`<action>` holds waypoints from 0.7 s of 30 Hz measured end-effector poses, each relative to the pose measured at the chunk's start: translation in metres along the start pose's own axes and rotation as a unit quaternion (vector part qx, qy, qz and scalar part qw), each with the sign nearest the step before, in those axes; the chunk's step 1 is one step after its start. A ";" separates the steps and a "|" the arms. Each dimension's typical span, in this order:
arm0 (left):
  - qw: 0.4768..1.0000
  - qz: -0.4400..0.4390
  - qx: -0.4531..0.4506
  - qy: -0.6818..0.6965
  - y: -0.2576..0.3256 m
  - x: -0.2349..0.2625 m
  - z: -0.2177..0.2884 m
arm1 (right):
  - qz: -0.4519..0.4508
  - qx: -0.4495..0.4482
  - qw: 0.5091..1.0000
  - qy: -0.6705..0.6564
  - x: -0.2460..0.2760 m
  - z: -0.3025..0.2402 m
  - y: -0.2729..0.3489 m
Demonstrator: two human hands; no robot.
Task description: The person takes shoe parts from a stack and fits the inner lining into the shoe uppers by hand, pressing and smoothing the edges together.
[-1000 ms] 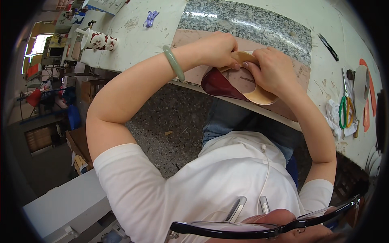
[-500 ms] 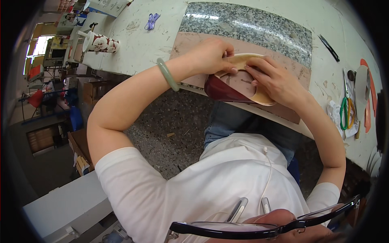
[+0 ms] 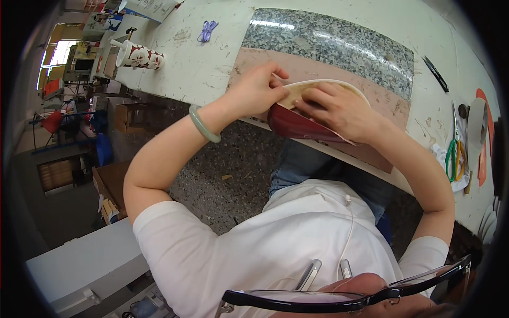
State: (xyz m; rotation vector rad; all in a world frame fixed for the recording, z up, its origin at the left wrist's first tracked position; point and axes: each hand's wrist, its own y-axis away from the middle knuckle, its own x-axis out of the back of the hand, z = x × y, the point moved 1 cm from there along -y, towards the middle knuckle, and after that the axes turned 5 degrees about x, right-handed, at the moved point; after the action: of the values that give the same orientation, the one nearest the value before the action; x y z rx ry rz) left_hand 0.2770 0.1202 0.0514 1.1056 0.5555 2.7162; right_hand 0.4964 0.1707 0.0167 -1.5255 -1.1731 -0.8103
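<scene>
A dark red, glossy leather piece [image 3: 302, 126] with a tan inner side and a pale rim stands curved at the near edge of the work board. My left hand [image 3: 261, 89] pinches its left end between thumb and fingers, the index finger raised. A green bangle [image 3: 204, 125] circles that wrist. Bent over the rim, my right hand [image 3: 342, 111] has its curled fingers inside the piece against the tan side. Its fingertips are partly hidden, and I cannot make out anything small between them.
Under the work lies a pinkish board [image 3: 387, 108] on a speckled stone slab [image 3: 328, 42]. To the right are a black pen-shaped tool [image 3: 436, 74], green-and-orange-handled scissors [image 3: 452, 156] and orange strips [image 3: 483, 164]. A patterned cup [image 3: 140, 56] and purple ribbon [image 3: 207, 32] are on the left.
The leather piece's opening has narrowed, its tan far side now standing behind my right fingers. My left hand has shifted left to its end. The whole view has shifted slightly.
</scene>
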 end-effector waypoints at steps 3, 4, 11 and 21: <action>0.999 0.039 0.005 0.003 0.003 -0.006 0.004 | -0.009 0.030 0.999 0.010 0.000 0.001 0.006; 0.999 0.050 0.009 0.001 0.002 -0.008 0.002 | -0.011 0.046 0.999 -0.009 -0.005 0.003 0.007; 0.998 0.061 0.006 0.003 0.003 -0.010 0.006 | -0.063 -0.015 0.998 0.014 0.000 0.001 0.012; 0.863 0.286 -0.374 -0.184 0.017 -0.007 0.045 | 0.084 -0.260 0.959 0.076 0.045 -0.053 0.096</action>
State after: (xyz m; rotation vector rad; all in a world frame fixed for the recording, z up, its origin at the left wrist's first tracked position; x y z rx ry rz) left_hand 0.3135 0.1148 0.0829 1.6218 -0.9519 2.5667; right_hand 0.6044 0.1303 0.0424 -1.9161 -0.7316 -1.1570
